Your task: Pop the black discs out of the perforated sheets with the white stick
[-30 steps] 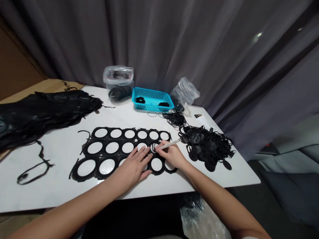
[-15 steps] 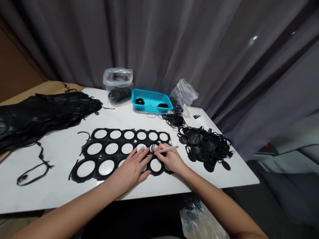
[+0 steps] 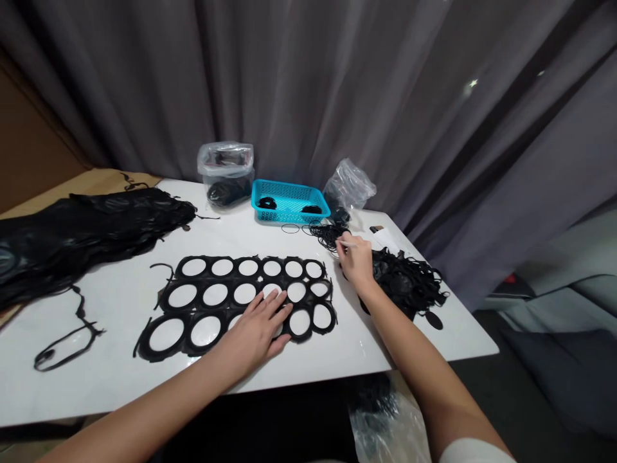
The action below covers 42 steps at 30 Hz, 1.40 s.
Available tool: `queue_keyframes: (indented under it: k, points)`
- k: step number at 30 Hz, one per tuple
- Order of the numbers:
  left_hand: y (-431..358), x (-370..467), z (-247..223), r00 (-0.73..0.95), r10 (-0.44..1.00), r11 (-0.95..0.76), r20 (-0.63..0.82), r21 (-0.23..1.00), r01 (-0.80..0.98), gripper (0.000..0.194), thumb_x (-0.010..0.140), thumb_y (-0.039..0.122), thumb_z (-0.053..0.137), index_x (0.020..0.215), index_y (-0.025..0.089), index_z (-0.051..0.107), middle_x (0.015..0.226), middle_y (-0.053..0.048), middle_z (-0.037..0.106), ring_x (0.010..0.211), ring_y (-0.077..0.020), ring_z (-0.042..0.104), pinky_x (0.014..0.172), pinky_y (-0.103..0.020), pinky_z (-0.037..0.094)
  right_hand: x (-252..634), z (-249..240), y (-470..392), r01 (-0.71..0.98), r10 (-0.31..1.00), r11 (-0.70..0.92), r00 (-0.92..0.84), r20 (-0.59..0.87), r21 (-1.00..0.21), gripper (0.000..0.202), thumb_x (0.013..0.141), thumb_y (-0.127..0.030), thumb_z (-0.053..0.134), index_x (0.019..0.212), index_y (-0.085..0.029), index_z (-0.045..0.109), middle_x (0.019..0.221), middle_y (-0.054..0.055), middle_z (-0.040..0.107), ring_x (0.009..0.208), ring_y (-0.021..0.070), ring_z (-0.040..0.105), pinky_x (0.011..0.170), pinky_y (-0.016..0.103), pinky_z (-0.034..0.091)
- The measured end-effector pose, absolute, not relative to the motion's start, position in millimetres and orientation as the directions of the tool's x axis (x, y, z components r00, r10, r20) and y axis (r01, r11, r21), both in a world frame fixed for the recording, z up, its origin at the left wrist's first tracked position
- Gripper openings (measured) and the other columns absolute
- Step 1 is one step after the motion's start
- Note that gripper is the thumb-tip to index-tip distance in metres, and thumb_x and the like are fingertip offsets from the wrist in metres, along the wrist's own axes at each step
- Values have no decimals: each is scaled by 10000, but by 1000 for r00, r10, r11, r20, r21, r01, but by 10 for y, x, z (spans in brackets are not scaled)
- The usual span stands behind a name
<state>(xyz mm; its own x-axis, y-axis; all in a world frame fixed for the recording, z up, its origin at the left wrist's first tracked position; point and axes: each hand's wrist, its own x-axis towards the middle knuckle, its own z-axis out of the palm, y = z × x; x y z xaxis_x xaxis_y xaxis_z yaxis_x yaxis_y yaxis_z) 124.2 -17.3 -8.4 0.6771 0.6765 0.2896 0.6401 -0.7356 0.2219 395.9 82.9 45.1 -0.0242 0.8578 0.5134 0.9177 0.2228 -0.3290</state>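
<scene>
My left hand [image 3: 263,325] lies flat with fingers spread on a black rubbery sheet [image 3: 207,281] with three rows of round holes, the white table showing through them. My right hand [image 3: 357,260] is closed around a slim whitish stick-like tool [image 3: 348,244]; its exact kind is too small to make out. The tool and fingertips are at a tangled heap of thin black rings [image 3: 326,235], beyond the sheet's right end. Whether a ring is caught there, I cannot tell.
A blue basket [image 3: 291,217] with black rings stands at the back, between a bag-lined clear tub [image 3: 225,177] and a plastic bag [image 3: 354,183]. Black scraps and discs [image 3: 402,283] lie at right. Stacked black sheets [image 3: 91,225] cover the left; a black strip [image 3: 80,344] lies in front.
My right hand has moved from the sheet's right part up and right to the ring heap, carrying the tool. The thin rings seen at its fingertips over the sheet are gone from there.
</scene>
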Motion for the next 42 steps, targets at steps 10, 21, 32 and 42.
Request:
queue_keyframes:
  k: [10,21,32,42]
  points:
    - [30,1331,351,480,860,-419,176,779,466,590,959,430,554,1490,256,361,1558,-113,395,1422,-281,392,1153,-463,339,3639,431,276,4,968,-49,-248,-48,-999,344,725,-415,800,701,-206,528,695,-13,603,671,141,531,629,259,406]
    - [330,1494,621,680,732,-14,45,999,-51,627,819,287,715,1387,236,455,810,36,605,839,-175,692,836,-353,521,3617,505,-95,-351,873,-377,-444,-203,-857,374,721,-336,842,790,-203,499,844,30,695,757,155,687,437,165,361]
    - [-75,1398,367,475,861,-387,184,842,377,231,906,269,575,1122,202,621,1049,-79,635,995,-249,616,915,-452,497,3704,344,-135,-352,963,-247,-191,-189,-903,320,755,-332,809,768,-199,518,930,49,723,793,125,648,663,223,496]
    - [-891,1361,-101,671,645,-746,365,110,657,456,1002,314,487,1419,129,471,1470,-177,505,1384,-311,454,1128,-477,407,3479,221,-556,435,948,182,-317,39,-882,174,904,-264,575,744,-209,536,873,8,705,824,171,619,763,302,447]
